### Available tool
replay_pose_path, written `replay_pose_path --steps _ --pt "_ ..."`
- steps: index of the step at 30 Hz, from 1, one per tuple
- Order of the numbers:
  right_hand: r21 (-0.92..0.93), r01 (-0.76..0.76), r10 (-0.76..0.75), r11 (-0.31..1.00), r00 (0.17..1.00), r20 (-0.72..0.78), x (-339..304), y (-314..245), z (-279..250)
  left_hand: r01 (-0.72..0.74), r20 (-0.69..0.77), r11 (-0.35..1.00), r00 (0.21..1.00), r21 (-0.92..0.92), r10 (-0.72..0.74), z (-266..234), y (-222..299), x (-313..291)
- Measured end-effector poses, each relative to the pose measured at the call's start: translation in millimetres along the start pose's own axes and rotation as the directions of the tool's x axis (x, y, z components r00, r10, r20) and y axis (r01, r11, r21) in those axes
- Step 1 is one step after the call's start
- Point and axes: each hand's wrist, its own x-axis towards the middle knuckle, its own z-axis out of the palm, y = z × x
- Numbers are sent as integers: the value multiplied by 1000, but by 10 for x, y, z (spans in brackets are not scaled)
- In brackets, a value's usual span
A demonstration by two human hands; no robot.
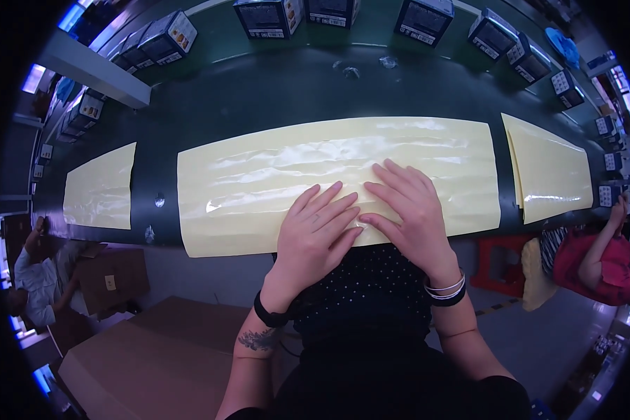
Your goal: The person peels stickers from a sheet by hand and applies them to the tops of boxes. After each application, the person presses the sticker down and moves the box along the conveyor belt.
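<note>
Indoors, at a long dark table (210,91), a worker is resting the left hand (318,227) and right hand (409,210) palms-down near the middle of the close edge of a wide, glossy yellow sheet (259,182), the fingers lying slightly apart and clamping nothing. Catching the light along shallow ripples, the sheet is looking light, bendy and slick, probably quick to crease, and its two short ends are seeming the soundest holds, while other yellow sheets (101,189) are lying apart from it on either side.
</note>
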Motion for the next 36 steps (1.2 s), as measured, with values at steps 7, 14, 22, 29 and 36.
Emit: replay_pose_path --steps 7,14,22,29,36 --pt "73 97 -110 993 973 202 -35 -17 -177 13 83 998 996 69 -19 -35 68 -109" --pt "52 112 -122 992 952 282 -35 19 -210 -12 50 1000 999 28 10 60 38 -134" --pt "80 101 -118 992 961 252 -35 100 -215 83 13 995 997 -56 -82 105 172 -96" --pt "169 17 -67 985 954 291 23 192 -306 217 46 971 976 -96 -214 135 284 12" --pt "78 99 -114 992 970 216 -158 198 -213 84 37 996 996 22 -84 237 226 -112"
